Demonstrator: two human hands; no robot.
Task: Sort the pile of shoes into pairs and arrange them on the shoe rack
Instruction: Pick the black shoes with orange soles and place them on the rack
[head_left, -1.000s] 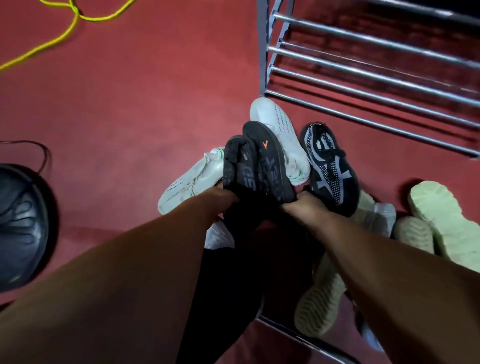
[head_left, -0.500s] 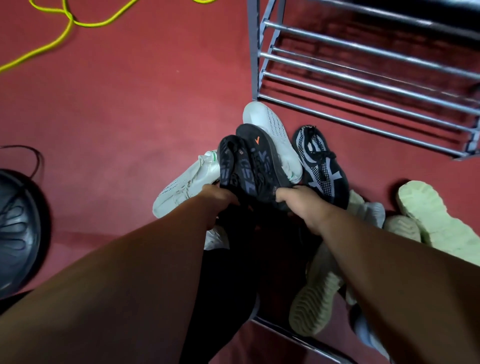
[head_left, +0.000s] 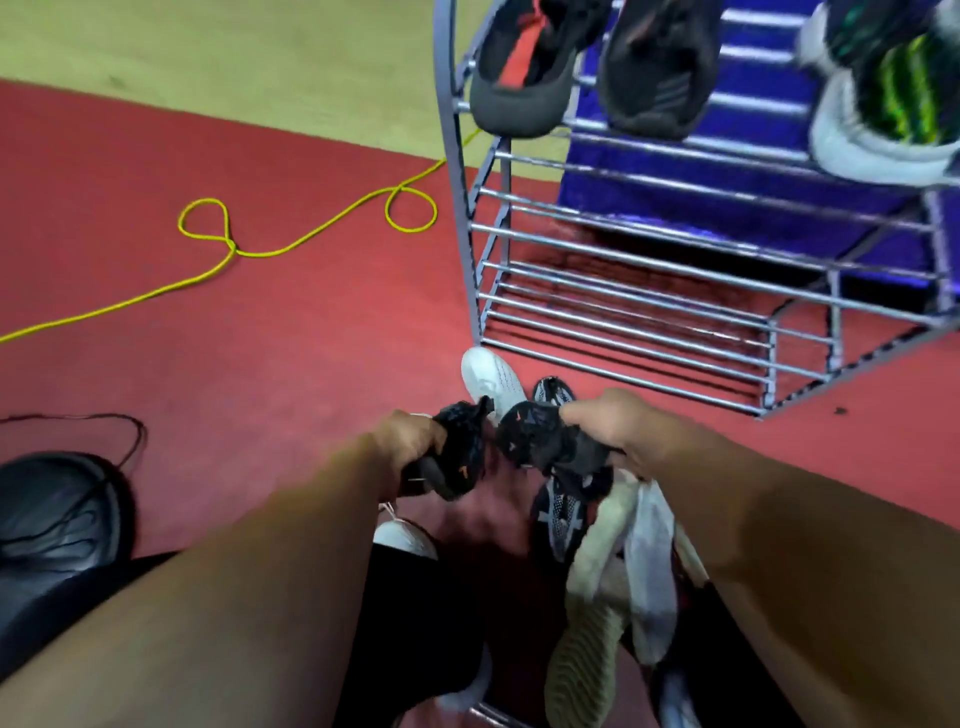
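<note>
Starting at the left, what lies on the floor?

– A black round thing (head_left: 52, 519) at the edge of the red mat (head_left: 260, 364), a thin dark wire (head_left: 93, 414) just above it, and a yellow cord (head_left: 232, 249) looping across toward the shoe rack (head_left: 464, 208).

And the hands?

– The left hand (head_left: 410, 441) grips the first black shoe (head_left: 460, 452). Its long axis runs away from the person, tilted a little to the right. The right hand (head_left: 613, 426) grips the second black shoe (head_left: 540, 441), which lies more crosswise, with its free end toward the left hand. Both shoes are held above the pile, in front of the rack and near each other. Blur hides which end is the toe.

What sits under them?

– A white shoe (head_left: 491, 382) points at the rack's lowest bars, with a black-and-white knit shoe (head_left: 558, 512) beside it. To the right, a pale green-soled shoe (head_left: 587, 649) lies with its sole showing, against another whitish shoe (head_left: 649, 571).

And on the rack?

– An upper shelf carries a dark shoe with a red lining (head_left: 519, 98), a plain dark shoe (head_left: 660, 78) and a white-and-green shoe (head_left: 883, 119). Their ends overhang the front bar.
</note>
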